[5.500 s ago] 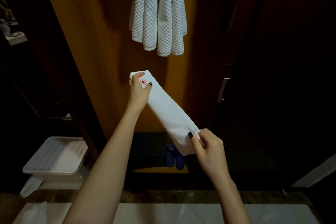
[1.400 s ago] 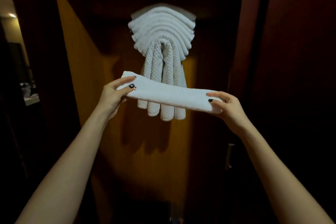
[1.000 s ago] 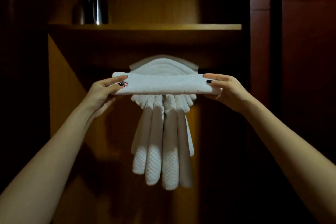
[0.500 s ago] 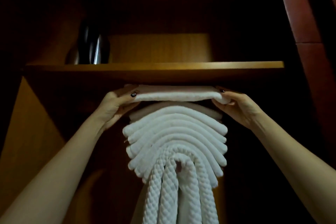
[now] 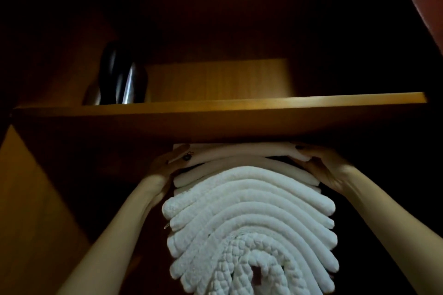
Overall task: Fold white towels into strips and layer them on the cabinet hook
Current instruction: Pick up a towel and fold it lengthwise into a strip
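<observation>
A dimly lit wooden wardrobe interior is shown. It is marked by an orange-brown side panel point(image 5: 28, 199), a shelf point(image 5: 215, 106) spanning the full width, and a matching back panel point(image 5: 215, 79) above it. A dark, shiny item point(image 5: 124, 79) is kept on the shelf, and white towels point(image 5: 249, 223) are hung in arched layers beneath. Whether home or hotel cannot be told.

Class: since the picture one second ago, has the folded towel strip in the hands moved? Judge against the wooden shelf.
Yes, upward: the folded towel strip was well below the wooden shelf and now lies just under it.
</observation>
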Action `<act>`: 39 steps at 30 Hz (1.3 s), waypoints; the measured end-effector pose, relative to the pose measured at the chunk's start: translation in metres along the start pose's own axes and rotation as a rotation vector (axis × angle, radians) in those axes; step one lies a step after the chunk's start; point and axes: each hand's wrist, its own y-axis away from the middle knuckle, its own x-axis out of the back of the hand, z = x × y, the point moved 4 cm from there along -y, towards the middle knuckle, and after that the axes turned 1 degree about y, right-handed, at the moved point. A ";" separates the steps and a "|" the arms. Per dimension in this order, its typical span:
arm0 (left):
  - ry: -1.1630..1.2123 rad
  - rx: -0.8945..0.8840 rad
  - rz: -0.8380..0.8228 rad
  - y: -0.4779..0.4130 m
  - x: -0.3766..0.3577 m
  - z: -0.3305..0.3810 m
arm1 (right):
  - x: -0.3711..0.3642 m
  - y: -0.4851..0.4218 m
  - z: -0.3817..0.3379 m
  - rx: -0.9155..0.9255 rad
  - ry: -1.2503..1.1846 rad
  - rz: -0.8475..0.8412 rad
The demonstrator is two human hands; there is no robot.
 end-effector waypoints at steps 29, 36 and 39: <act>-0.934 0.170 -0.101 0.036 -0.028 0.016 | -0.004 0.044 0.003 -0.088 1.356 0.030; -0.963 -0.223 -0.135 0.076 -0.054 0.074 | -0.010 0.082 -0.023 0.207 1.422 0.053; -1.044 -0.327 -0.161 0.109 -0.055 0.084 | -0.027 0.117 -0.025 0.295 1.486 0.000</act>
